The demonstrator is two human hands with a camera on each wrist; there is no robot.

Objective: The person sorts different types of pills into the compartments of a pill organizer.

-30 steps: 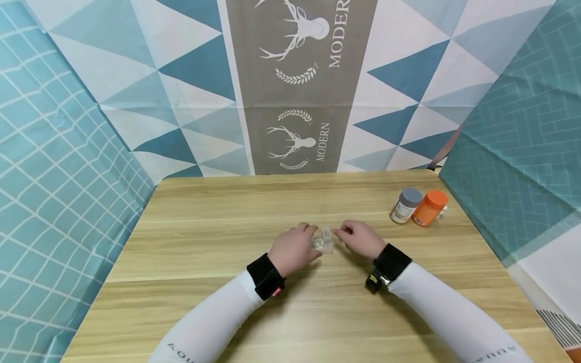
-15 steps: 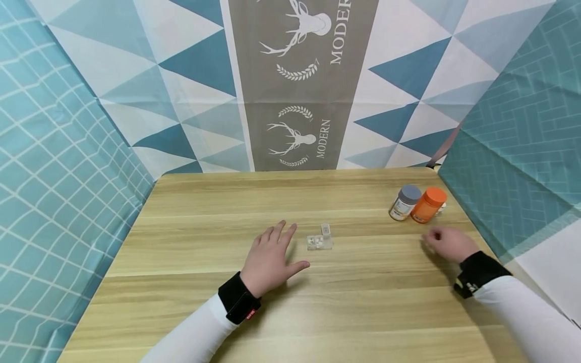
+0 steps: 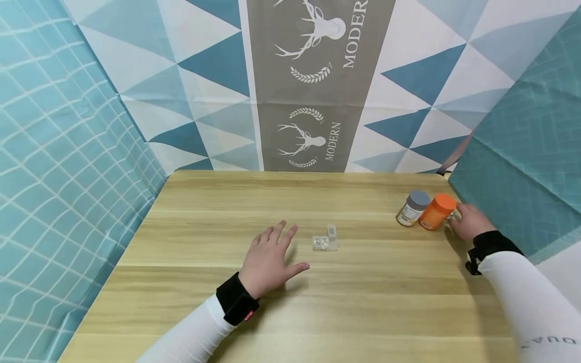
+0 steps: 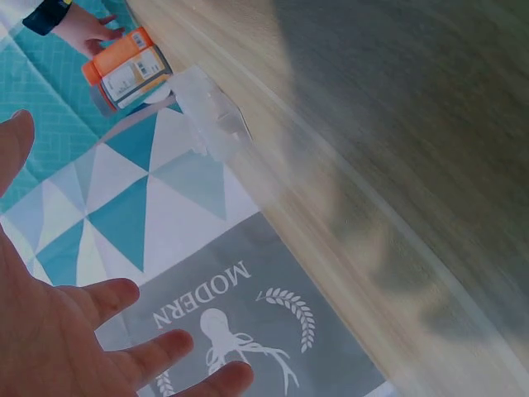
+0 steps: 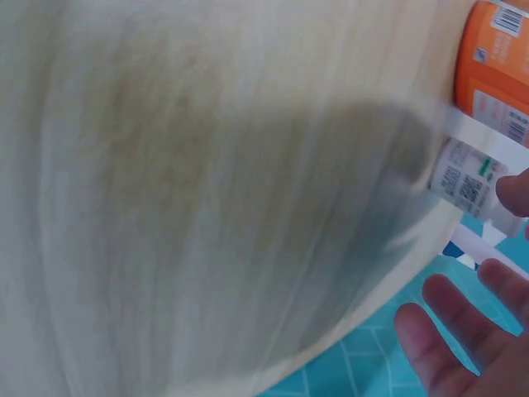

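Resting our left hand (image 3: 269,254) flat on the pale wooden table (image 3: 190,237), fingers spread and holding nothing, we keep it just left of the small clear plastic pill box (image 3: 325,242). Well right of that box, our right hand (image 3: 467,222), fingers loosely open, reaches beside the orange-capped bottle (image 3: 436,212) and the grey-capped bottle (image 3: 412,207); contact unclear.

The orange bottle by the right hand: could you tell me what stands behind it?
A small white bottle shows behind the orange bottle; the right hand reaches it. Its contents are hidden.
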